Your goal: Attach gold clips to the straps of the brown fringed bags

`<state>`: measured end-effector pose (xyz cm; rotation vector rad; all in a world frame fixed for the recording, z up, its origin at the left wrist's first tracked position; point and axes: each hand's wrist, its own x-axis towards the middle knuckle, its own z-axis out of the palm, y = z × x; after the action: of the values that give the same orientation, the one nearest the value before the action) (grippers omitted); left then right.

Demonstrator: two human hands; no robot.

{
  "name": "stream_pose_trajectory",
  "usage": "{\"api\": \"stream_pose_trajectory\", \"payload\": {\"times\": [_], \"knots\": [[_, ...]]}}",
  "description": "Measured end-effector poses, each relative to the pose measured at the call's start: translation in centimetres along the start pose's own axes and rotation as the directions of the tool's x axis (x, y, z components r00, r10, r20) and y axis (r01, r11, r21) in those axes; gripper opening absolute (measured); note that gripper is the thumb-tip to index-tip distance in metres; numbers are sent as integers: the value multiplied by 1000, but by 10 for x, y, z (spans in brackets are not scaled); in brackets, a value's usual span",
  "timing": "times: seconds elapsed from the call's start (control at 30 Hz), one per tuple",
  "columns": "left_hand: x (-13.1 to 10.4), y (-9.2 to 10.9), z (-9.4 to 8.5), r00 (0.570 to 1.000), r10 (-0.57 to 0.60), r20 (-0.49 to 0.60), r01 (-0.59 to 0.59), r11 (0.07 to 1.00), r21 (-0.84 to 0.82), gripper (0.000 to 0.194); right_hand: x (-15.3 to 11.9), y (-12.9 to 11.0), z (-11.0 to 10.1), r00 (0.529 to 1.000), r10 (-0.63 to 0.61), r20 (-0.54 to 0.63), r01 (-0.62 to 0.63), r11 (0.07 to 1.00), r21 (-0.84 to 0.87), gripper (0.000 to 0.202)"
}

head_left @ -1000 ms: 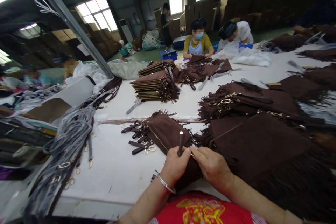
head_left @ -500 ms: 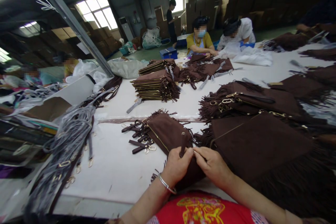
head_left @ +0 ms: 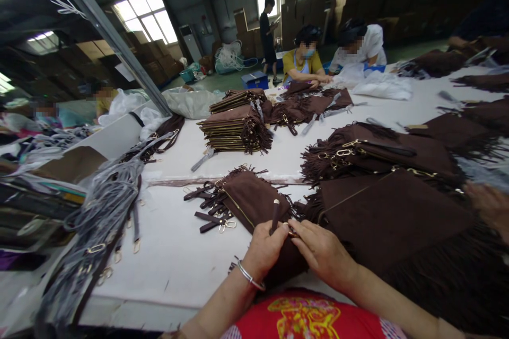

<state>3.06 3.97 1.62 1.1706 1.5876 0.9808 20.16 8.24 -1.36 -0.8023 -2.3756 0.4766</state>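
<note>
Hands meet on a brown fringed bag [head_left: 254,204] lying on the white table [head_left: 175,254]: left hand [head_left: 264,251] grips a dark strap [head_left: 274,215] upright, right hand [head_left: 322,251] pinches a small gold clasp [head_left: 292,233] beside it.

Single head-worn view, looking forward and down, close over white table [head_left: 175,254]; warehouse windows [head_left: 145,18] far behind.
</note>
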Motion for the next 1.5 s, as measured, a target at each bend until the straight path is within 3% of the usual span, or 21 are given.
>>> {"api": "stream_pose_trajectory", "payload": {"times": [0.23,0.47,0.6,0.7,0.87,1.13,1.27,1.43,1.5], "knots": [[-2,-1,5,1000,-7,-22,8,999,36,31,2,-6,0,995,86,43,-89,993,78,24],[-5,6,8,1000,28,1,-28,997,70,36,0,-4,6,979,179,-93,-163,974,160,22],[-9,10,2,996,31,87,-34,999,38,22,0,0,6,956,276,-96,-254,947,196,21],[-11,12,-1,999,25,36,-28,996,87,18,0,1,5,956,285,-69,-269,947,177,22],[-13,9,5,981,157,-111,-119,950,287,12,0,-4,6,958,286,-35,-278,948,154,22],[-14,-7,16,887,422,-186,-291,826,483,15,2,-14,7,941,338,2,-334,930,155,23],[-8,-12,11,853,481,-201,-329,796,508,17,-1,-20,4,938,342,50,-345,915,207,22],[-5,-3,-3,918,336,-212,-237,891,387,20,-7,-9,-2,964,265,10,-260,934,244,27],[-9,7,-6,943,285,-175,-214,916,338,16,-7,-6,-6,967,253,18,-251,941,229,43]]}}
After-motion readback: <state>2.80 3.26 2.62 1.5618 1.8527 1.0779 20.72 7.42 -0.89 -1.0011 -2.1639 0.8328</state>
